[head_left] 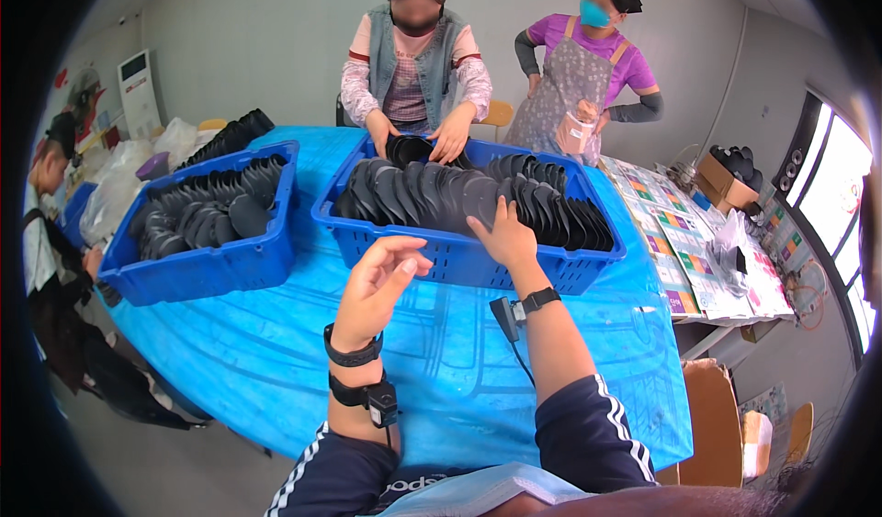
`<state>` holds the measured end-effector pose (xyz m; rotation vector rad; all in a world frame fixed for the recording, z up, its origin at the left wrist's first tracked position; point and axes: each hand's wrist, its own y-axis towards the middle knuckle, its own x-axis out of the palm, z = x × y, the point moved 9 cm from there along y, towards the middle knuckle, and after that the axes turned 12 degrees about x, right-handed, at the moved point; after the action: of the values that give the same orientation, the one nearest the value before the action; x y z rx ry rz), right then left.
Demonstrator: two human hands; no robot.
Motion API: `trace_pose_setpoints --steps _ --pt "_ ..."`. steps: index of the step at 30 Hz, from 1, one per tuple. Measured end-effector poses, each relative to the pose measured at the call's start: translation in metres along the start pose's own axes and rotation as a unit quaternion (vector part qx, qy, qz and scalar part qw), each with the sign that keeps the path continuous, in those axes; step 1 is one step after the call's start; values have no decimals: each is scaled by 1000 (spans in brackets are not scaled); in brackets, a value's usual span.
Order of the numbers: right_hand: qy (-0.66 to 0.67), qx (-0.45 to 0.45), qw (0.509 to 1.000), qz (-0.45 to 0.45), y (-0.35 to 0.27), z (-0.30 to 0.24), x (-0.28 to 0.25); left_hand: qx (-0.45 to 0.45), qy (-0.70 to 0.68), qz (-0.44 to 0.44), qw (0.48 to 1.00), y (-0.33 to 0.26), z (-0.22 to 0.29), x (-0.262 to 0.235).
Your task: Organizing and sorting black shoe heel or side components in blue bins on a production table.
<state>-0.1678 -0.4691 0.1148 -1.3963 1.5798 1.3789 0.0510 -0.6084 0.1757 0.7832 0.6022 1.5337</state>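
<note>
A blue plastic crate (386, 246) stands on the table in front of me, with rows of thin black rounded pieces (441, 194) stacked on edge inside; their kind I cannot make out. My right hand (508, 239) reaches over the crate's near rim, fingers spread against the front row, gripping nothing that I can see. Just short of the same rim, my left hand (378, 274) is raised above the table with fingers bent and thumb apart, holding nothing. Both wrists wear black straps with small devices. Across the crate, another person's hands (448, 133) rest on black pieces at its far side.
To the left is a second blue crate (197, 274) of similar black pieces. Blue sheeting (459, 352) covers the table. A person in an apron (579, 85) stands beyond, at the right. Printed sheets (684, 241) and a cardboard box (729, 182) lie on a side table. Another person (55, 205) sits at the left.
</note>
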Motion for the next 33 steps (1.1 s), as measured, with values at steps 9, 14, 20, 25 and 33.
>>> trace_pose_setpoints --steps 9,14,20,25,33 --pt "-7 7 1000 -6 2 3 0 2 11 5 1000 2 -3 2" --pt "-5 1 1000 -9 -1 -1 0 -4 -4 -4 1000 0 -3 0" --pt "-12 9 1000 -6 -1 4 -2 -20 11 10 1000 -1 -5 1" --pt "-5 4 1000 3 0 2 -1 -15 4 7 1000 -1 -1 2" --pt "-7 6 1000 -1 1 3 0 -11 13 -1 1000 0 -5 1"
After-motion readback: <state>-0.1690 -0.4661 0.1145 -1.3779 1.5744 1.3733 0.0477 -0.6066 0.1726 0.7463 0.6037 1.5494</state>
